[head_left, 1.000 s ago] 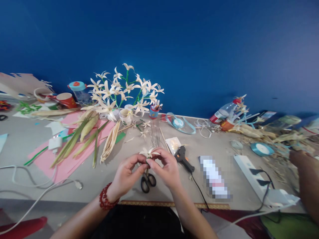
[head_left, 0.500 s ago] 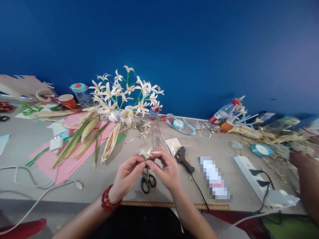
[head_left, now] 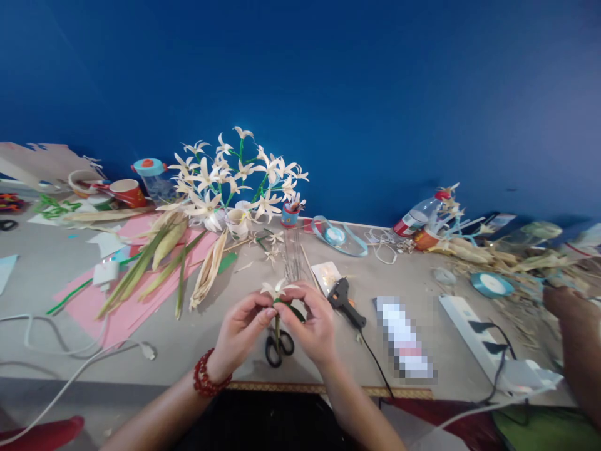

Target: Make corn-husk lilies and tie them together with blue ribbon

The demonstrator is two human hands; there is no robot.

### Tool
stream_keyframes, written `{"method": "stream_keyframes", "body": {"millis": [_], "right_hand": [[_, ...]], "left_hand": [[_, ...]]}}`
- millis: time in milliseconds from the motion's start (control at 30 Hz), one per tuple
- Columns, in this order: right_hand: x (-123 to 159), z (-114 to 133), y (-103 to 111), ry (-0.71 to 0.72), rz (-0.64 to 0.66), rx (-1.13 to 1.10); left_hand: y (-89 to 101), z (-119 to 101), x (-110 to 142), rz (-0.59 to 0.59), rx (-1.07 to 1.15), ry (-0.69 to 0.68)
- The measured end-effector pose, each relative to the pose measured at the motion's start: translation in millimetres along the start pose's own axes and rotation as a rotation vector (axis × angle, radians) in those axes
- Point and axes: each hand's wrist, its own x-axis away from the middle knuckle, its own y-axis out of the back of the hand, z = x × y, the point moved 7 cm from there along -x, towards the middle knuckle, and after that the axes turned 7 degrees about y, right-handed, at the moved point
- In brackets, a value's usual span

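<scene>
My left hand (head_left: 239, 335) and my right hand (head_left: 310, 326) meet over the near middle of the table, fingers pinched together. Between them stands a small cream husk flower (head_left: 278, 289) on a thin stem (head_left: 277, 329). A strip of green tape curls from the stem toward my right fingers. Black-handled scissors (head_left: 278, 347) lie on the table just under my hands. A red bead bracelet (head_left: 205, 377) circles my left wrist.
A bouquet of finished cream flowers (head_left: 235, 175) stands at the back. Corn husks (head_left: 159, 257) lie on pink paper at the left. A black glue gun (head_left: 346, 300), a white power strip (head_left: 488, 344) and blue ribbon rolls (head_left: 491, 283) lie right. Another person's arm (head_left: 575, 344) rests at the right edge.
My hands stay pinched on the flower stem and shift very little. A loop of green tape now shows by my right fingers.
</scene>
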Motion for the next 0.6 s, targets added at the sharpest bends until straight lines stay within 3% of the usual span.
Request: {"method": "stream_keyframes", "body": {"millis": [233, 400, 600], "right_hand": [[2, -3, 0, -0.021, -0.015, -0.024], [3, -10, -4, -0.143, 0.040, -0.194], [-1, -23, -2, -0.292, 0.130, -0.431]], "left_hand": [[-1.7, 5, 0, 0.025, 0.062, -0.001], [-1.1, 3, -3, 0.034, 0.050, -0.032], [2.2, 20, -7, 0.127, 0.229, 0.095]]}}
